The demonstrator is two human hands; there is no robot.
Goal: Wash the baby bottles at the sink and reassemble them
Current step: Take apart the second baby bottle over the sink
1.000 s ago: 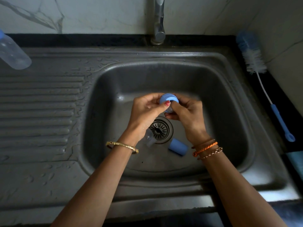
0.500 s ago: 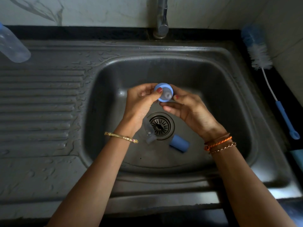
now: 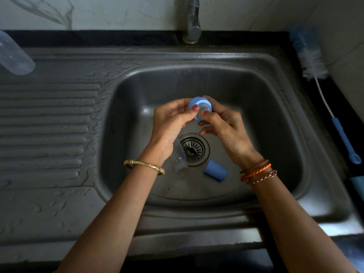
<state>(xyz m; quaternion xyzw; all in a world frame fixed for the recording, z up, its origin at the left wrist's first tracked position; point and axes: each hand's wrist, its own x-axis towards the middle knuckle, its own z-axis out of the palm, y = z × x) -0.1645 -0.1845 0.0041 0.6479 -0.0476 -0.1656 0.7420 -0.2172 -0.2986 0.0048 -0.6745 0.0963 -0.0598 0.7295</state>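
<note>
Both hands, the left hand [image 3: 171,119] and the right hand [image 3: 226,125], pinch the round blue plastic bottle collar [image 3: 200,106] above the steel sink basin [image 3: 266,115], seemingly rubbing it clean, and next it likely needs the tap [image 3: 192,20] for rinsing.

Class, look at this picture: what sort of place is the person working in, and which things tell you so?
Most likely a home kitchen: a steel sink with a ribbed draining board, a tap against a marble-look wall, and a bottle brush on the counter.
</note>
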